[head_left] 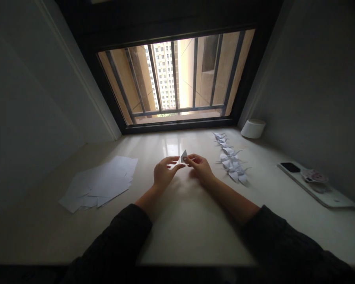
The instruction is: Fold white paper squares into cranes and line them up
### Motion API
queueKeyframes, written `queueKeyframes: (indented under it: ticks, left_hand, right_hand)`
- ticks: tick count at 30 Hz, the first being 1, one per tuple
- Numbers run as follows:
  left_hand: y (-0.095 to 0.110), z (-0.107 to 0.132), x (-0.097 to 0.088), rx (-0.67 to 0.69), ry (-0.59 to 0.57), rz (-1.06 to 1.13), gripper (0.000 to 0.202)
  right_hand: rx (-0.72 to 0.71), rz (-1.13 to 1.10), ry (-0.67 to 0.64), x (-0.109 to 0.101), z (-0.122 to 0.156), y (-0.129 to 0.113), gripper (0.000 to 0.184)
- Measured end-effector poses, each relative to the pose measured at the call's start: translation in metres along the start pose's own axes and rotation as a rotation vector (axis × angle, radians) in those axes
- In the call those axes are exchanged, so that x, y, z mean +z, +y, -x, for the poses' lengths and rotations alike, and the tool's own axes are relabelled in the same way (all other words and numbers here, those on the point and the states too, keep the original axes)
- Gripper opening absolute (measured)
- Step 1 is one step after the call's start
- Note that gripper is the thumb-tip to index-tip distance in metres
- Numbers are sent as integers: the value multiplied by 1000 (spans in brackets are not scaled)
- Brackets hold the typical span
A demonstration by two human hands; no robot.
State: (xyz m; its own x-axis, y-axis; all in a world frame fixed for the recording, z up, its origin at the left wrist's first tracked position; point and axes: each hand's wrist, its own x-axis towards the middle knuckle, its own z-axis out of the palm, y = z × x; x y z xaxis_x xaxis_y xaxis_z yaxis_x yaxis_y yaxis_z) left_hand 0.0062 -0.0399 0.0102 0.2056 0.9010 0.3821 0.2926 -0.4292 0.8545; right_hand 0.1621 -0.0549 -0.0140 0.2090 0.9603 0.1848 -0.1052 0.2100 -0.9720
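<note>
Desk [183,228] was lit by window [177,81]. Paper sheets [106,177] were spread at left; paper cranes [233,165] lined up at right. Left hand [165,171] was held half-open, thumb and fingers parted. In pinch of right hand [201,169], folded paper [184,155] was held above desk, between hands.

Single head-worn view: set above and behind the bare left hand [165,172] and bare right hand [200,167] (near range), facing forward and down, black-framed rectangular window [175,81] beyond them.
</note>
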Motion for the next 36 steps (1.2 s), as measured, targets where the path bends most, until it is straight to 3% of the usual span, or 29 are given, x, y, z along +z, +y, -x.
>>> queueKeyframes:
  ticks: [6, 11, 36]
  left_hand:
    - [-3, -4, 0, -2, 49, 105, 25]
    - [-3, -4, 0, -23, 48, 128, 23]
    - [8, -1, -3, 104, 126, 45, 16]
  right_hand:
    - [156, -137, -139, 3, 4, -7, 33]
    - [150, -145, -172, 4, 4, -3, 32]
    - [185, -224, -176, 5, 1, 4, 23]
